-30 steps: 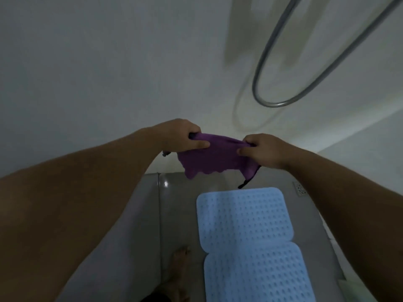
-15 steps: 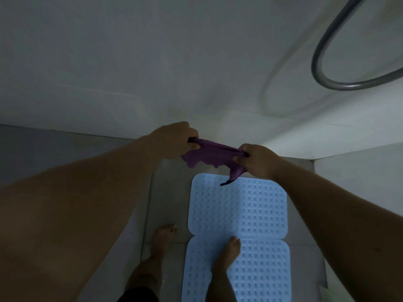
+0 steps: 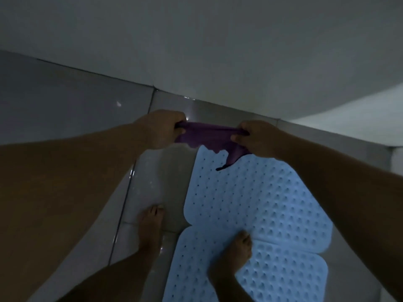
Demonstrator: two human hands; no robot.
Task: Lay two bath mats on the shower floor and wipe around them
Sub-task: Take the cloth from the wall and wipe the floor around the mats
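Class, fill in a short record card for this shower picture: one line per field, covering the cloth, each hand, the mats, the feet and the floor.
cloth: purple cloth, stretched between both hands above the floor
left hand: left hand gripping the cloth's left end
right hand: right hand gripping the cloth's right end
mats: far mat and near mat, light blue, lying flat end to end
feet: left foot on bare tile; right foot on the near mat
floor: grey tile floor, glossy with highlights
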